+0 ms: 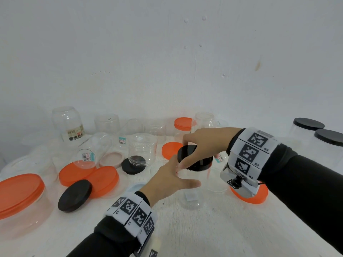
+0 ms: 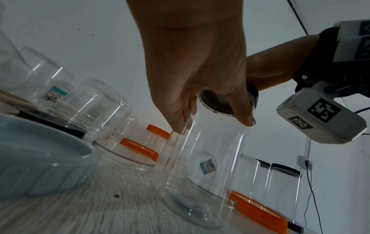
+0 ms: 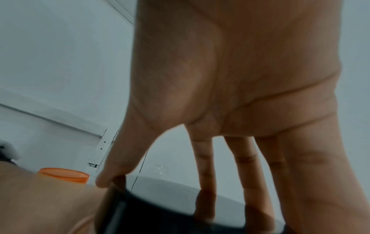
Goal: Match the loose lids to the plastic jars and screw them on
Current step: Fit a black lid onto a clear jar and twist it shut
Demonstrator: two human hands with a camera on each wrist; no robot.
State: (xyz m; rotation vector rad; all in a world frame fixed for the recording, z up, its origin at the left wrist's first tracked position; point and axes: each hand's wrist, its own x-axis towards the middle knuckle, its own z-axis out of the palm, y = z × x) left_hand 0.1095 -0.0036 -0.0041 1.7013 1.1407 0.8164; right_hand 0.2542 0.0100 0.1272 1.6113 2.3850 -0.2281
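Note:
A tall clear jar (image 1: 193,193) stands upright near the middle of the white table. On its mouth sits a black lid (image 1: 199,165). My right hand (image 1: 187,153) comes down from above, and its thumb and fingers grip that lid's rim. In the right wrist view the fingertips (image 3: 206,186) press on the black lid (image 3: 180,218). My left hand (image 1: 182,178) holds the jar just under the lid. The left wrist view shows the thumb (image 2: 245,117) and fingers on either side of the clear jar (image 2: 208,158), with the lid (image 2: 218,102) seen through its wall.
Loose orange lids (image 1: 89,176), a black lid (image 1: 75,195), a pink lid (image 1: 112,159) and a pale blue lid (image 1: 133,188) lie to the left. Several upturned clear jars (image 1: 142,147) stand behind. A wide orange-lidded jar (image 1: 20,193) sits far left, and black-lidded jars (image 1: 328,138) far right.

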